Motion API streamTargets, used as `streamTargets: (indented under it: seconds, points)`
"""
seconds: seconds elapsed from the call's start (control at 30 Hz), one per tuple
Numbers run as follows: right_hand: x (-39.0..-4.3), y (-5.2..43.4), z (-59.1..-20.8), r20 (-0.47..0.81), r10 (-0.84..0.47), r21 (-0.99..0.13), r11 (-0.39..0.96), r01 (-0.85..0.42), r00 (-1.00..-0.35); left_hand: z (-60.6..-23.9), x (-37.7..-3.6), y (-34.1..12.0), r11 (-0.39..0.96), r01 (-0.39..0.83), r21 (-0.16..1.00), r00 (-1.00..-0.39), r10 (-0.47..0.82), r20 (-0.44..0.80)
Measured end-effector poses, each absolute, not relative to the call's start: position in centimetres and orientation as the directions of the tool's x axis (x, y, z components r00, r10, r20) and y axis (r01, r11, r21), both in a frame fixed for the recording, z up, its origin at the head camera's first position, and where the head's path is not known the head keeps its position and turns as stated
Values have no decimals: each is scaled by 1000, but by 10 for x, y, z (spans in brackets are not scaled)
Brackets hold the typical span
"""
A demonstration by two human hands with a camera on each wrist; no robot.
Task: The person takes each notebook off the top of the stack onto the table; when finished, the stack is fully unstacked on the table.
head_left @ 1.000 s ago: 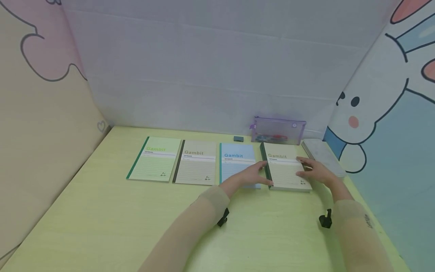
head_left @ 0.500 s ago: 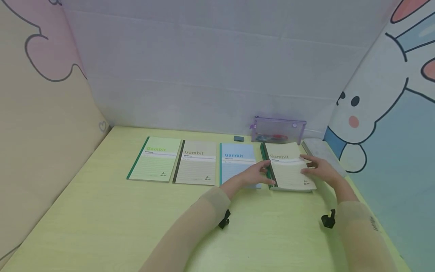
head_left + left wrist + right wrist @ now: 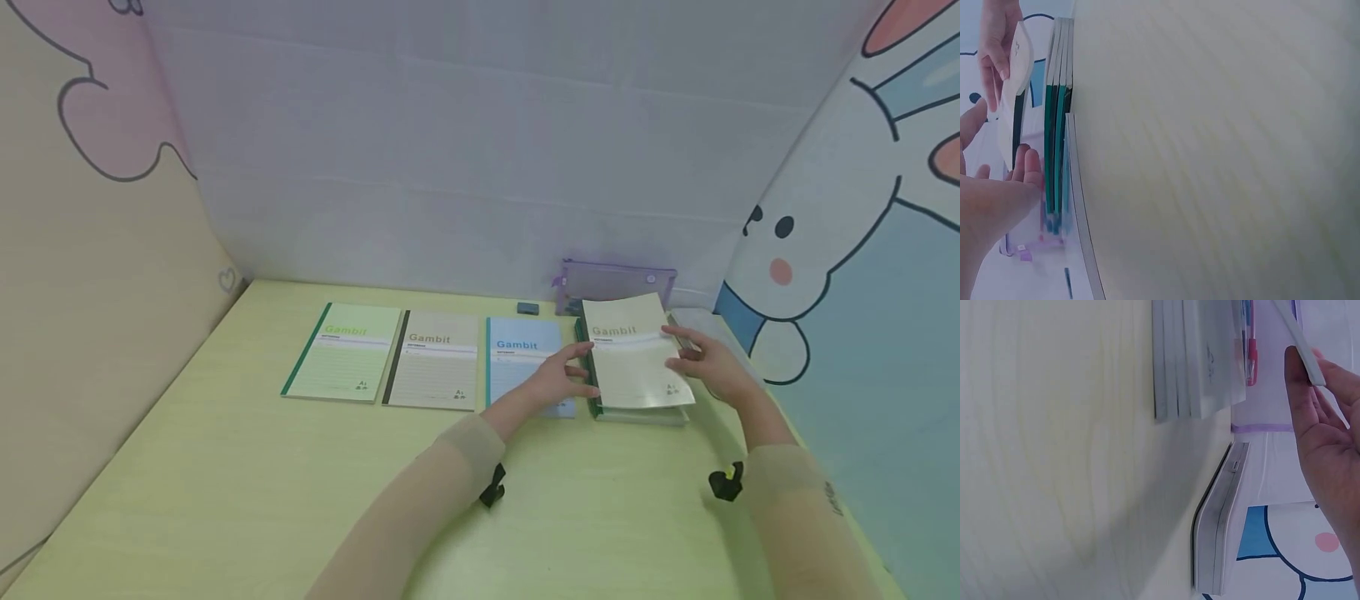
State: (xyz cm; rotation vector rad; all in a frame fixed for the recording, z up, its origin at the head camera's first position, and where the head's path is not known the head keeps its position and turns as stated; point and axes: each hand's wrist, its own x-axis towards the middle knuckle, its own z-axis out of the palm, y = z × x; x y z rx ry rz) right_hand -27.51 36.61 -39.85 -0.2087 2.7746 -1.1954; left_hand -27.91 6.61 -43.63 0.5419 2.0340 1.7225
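Observation:
A beige notebook (image 3: 628, 358) with a dark spine hangs tilted above a stack of notebooks (image 3: 645, 417), its lower right corner slightly bent. My left hand (image 3: 551, 381) holds it at the spine edge. In the left wrist view, the fingers (image 3: 1030, 167) lie beside the spine. My right hand (image 3: 716, 368) pinches the opposite edge; the right wrist view shows that edge between thumb and fingers. Below, the stack (image 3: 1057, 137) shows green spines and lies flat on the table. Part of a blue notebook (image 3: 522, 335) is hidden under my left hand.
A green notebook (image 3: 341, 358) and a grey-beige notebook (image 3: 431, 375) lie in a row to the left. Behind are a small dark block (image 3: 528, 308) and a purple mesh pencil case (image 3: 617, 279). A pale flat box (image 3: 1216, 531) sits by the right wall.
The top beige notebook has come up off the stack and shifted away toward the pencil case, exposing the stack's near edge. Both hands have moved up with it.

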Motion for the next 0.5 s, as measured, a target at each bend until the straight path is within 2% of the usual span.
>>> streamTargets:
  seconds: [0.33,0.5]
  points:
    - [-277,352,-387,-80,-142,-785,619,-25,-987,-422,-287,62,165,43,985,-912,408,-28]
    - [-277,344,-382,-60,-145,-797,603,-40,-988,-411,-289,55,203,46,978,-919,393,-38]
